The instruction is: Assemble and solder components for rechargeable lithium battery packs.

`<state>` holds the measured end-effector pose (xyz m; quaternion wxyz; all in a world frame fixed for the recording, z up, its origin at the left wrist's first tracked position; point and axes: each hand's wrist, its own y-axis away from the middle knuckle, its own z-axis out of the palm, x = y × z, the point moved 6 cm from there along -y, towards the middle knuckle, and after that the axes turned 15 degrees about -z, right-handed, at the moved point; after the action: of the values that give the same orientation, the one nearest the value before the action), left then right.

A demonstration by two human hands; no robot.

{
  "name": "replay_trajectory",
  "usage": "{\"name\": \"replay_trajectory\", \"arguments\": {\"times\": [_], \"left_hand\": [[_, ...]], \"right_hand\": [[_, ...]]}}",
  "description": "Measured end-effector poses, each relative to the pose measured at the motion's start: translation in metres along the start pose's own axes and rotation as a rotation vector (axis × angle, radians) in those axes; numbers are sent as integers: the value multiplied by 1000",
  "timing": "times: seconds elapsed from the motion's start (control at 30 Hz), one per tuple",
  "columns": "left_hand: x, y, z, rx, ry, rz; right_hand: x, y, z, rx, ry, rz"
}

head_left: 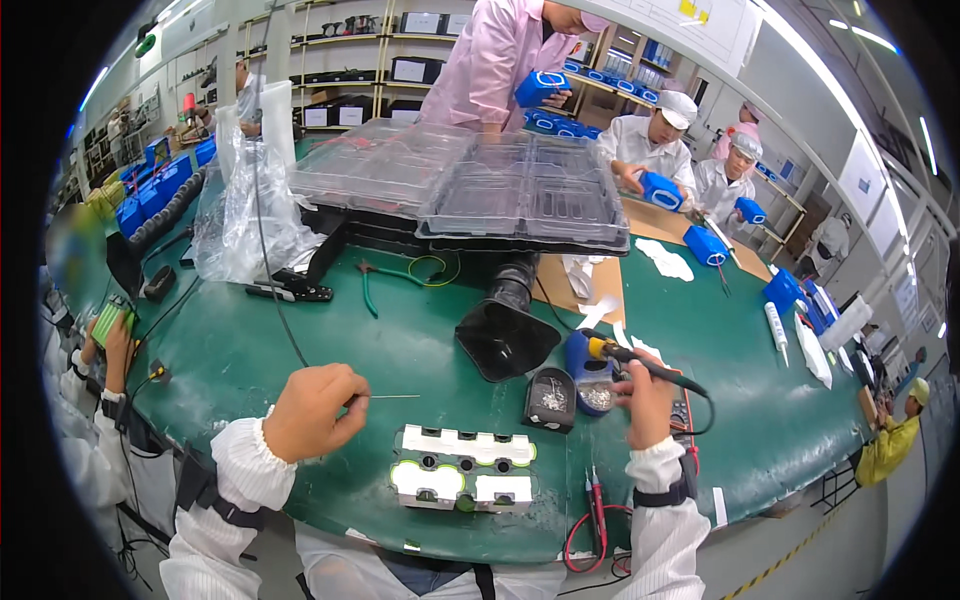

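Note:
My left hand (318, 412) is closed in a pinch, with a thin straight length of solder wire (396, 397) sticking out to the right. My right hand (648, 402) has its fingers around the handle of a soldering iron (622, 352), whose front end sits at the blue iron stand (580, 358). Beside the stand is a small black box (550, 398) with bits of silvery material in it. On the green table between my hands lies a battery pack (430, 480) in two rows, with white tops and dark gaps.
A black fume funnel (507, 335) stands beyond the pack, under stacked clear trays (520, 200). Green-handled pliers (370, 290) lie farther left. Red test leads (598, 515) lie near the front edge. Co-workers across the table hold blue casings (660, 190).

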<state>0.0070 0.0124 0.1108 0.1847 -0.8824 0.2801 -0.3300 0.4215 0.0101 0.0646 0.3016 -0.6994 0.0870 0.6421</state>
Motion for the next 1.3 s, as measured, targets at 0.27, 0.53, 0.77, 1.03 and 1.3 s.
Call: {"name": "replay_trajectory", "arguments": {"times": [0.27, 0.53, 0.77, 1.03, 1.3], "left_hand": [[34, 7, -39, 120, -65, 86], [83, 2, -37, 113, -118, 218], [82, 0, -25, 60, -76, 212], [79, 1, -34, 112, -116, 220], [75, 2, -31, 116, -93, 203]], "right_hand": [[-59, 97, 5, -122, 619, -735], [-95, 112, -3, -156, 425, -769], [-163, 145, 16, -360, 126, -863], [-156, 127, -5, -182, 221, -1044], [-167, 118, -25, 10, 284, -849]]}}
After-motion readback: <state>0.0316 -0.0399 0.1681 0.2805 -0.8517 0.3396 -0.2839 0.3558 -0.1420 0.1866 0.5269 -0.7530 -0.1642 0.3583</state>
